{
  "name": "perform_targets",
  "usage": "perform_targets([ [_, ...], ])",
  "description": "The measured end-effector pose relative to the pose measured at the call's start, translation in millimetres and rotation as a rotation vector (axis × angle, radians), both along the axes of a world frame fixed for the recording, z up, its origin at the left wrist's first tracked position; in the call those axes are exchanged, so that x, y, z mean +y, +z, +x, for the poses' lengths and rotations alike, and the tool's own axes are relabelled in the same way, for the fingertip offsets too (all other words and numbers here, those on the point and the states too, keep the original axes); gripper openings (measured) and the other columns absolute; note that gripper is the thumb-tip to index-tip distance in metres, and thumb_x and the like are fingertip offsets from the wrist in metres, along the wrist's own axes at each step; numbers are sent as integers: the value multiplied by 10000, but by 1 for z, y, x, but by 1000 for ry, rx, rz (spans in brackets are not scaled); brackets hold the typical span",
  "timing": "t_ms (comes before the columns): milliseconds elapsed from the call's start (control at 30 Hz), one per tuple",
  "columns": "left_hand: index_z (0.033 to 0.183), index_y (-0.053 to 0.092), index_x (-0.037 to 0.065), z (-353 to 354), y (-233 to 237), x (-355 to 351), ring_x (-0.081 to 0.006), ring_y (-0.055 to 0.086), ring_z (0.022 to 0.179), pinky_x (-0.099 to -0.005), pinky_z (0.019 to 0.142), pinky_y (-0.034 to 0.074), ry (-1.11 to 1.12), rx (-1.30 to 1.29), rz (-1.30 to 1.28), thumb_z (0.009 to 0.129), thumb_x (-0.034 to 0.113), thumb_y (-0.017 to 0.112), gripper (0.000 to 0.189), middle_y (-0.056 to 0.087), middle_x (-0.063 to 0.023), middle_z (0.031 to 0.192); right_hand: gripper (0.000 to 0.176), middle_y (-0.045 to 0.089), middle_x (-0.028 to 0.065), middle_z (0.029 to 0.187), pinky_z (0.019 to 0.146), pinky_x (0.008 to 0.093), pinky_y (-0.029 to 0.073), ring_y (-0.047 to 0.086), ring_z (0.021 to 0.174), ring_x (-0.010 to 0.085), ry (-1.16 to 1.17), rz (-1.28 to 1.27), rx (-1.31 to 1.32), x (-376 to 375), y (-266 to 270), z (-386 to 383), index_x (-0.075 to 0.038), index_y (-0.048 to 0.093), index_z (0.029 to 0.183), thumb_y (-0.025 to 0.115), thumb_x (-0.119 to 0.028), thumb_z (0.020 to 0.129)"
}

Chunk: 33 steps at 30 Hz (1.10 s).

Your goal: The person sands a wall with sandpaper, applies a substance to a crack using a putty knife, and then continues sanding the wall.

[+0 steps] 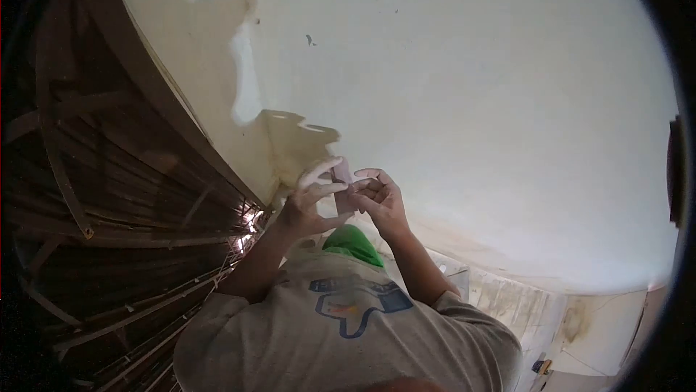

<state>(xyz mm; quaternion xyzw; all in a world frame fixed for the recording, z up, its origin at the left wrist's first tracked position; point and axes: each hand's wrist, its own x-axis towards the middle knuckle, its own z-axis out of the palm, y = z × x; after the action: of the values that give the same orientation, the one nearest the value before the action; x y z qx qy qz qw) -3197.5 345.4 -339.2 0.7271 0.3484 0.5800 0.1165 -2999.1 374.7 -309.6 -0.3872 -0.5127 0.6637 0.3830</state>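
Note:
A small, flat, pinkish-grey piece (344, 202) is held up between my two hands, in front of the pale wall. My left hand (313, 200) has its fingers curved round the piece's left side, with the thumb near its lower end. From the right, my right hand (380, 202) pinches the piece's edge with thumb and fingers. What the piece is cannot be made out. Below the hands a green cloth or garment (353, 244) shows above the grey printed shirt (362, 334).
A pale wall (471, 102) fills the upper and right parts. Dark roof beams and sheets (109, 196) run down the left side. Stained pale panels (507, 301) stand at the lower right, near a small yellow and dark object (541, 367). A dark object (676, 174) sits at the right edge.

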Motion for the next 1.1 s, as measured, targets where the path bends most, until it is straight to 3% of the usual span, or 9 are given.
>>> perform_targets([
  [133, 1153, 674, 84, -31, 24, 37, -368, 570, 1263, -487, 1020, 521, 184, -93, 83, 650, 184, 942, 578, 520, -214, 1394, 249, 704, 81, 1017, 709, 269, 465, 657, 920, 155, -177, 282, -54, 12, 25, 19, -34, 589, 1210, 597, -33, 960],
  [267, 1133, 687, 69, -60, 86, 87, -369, 561, 1257, -476, 1010, 526, 404, -199, 366, 638, 187, 944, 570, 510, -224, 1393, 330, 677, 73, 906, 781, 272, 504, 627, 860, 133, -437, 624, -286, 26, 60, 68, -7, 559, 1277, 609, -9, 951],
  [333, 1148, 683, 59, -60, 102, 107, -394, 542, 1283, -496, 1043, 495, 454, -229, 463, 668, 180, 924, 551, 509, -222, 1408, 366, 674, 84, 895, 723, 278, 508, 615, 814, 142, -467, 677, -234, 27, 89, 92, 14, 541, 1308, 616, -37, 953],
  [367, 1156, 681, 54, -59, 107, 116, -406, 533, 1296, -506, 1060, 480, 474, -242, 507, 683, 176, 914, 542, 509, -222, 1416, 338, 672, 76, 824, 594, 231, 380, 568, 676, 114, -554, 797, -289, 28, 100, 96, 7, 554, 1301, 563, -107, 982],
  [467, 1227, 680, 64, -51, 78, 158, -454, 470, 1365, -551, 1120, 393, 629, -44, 386, 784, 163, 832, 479, 461, -228, 1501, 353, 640, 70, 787, 558, 225, 364, 528, 625, 101, -705, 883, -309, 27, 119, 130, 16, 561, 1283, 549, -207, 1010],
  [500, 1370, 601, 33, -45, 53, 165, -477, 357, 1450, -607, 1177, 247, 593, -17, 294, 893, 187, 693, 509, 367, -243, 1583, 357, 629, 64, 777, 545, 223, 358, 514, 617, 96, -738, 883, -309, 24, 122, 141, 15, 564, 1278, 544, -226, 1016],
  [700, 1544, 309, -60, 8, 2, 109, -465, 223, 1516, -647, 1193, 104, 494, 185, -159, 915, 268, 590, 763, 265, -281, 1622, 225, 525, 9, 618, 458, 206, 304, 399, 488, 47, -850, 860, -380, 26, 98, 170, 3, 627, 1165, 567, -149, 1011],
  [800, 1561, 245, -70, -3, 15, 112, -483, 141, 1530, -645, 1206, 69, 449, 226, -139, 921, 279, 612, 816, 198, -318, 1628, 202, 498, -20, 573, 442, 216, 295, 392, 461, 43, -726, 595, -728, 26, 110, 177, -6, 633, 1167, 599, -79, 982],
  [1100, 1541, 287, -57, -62, 138, 166, -517, 279, 1471, -575, 1195, 255, 513, 81, 414, 958, 114, 566, 669, 290, -343, 1579, 124, 575, -12, 590, 425, 237, 322, 446, 438, 61, -605, 517, -709, 52, 79, 221, 20, 724, 939, 691, -99, 946],
])
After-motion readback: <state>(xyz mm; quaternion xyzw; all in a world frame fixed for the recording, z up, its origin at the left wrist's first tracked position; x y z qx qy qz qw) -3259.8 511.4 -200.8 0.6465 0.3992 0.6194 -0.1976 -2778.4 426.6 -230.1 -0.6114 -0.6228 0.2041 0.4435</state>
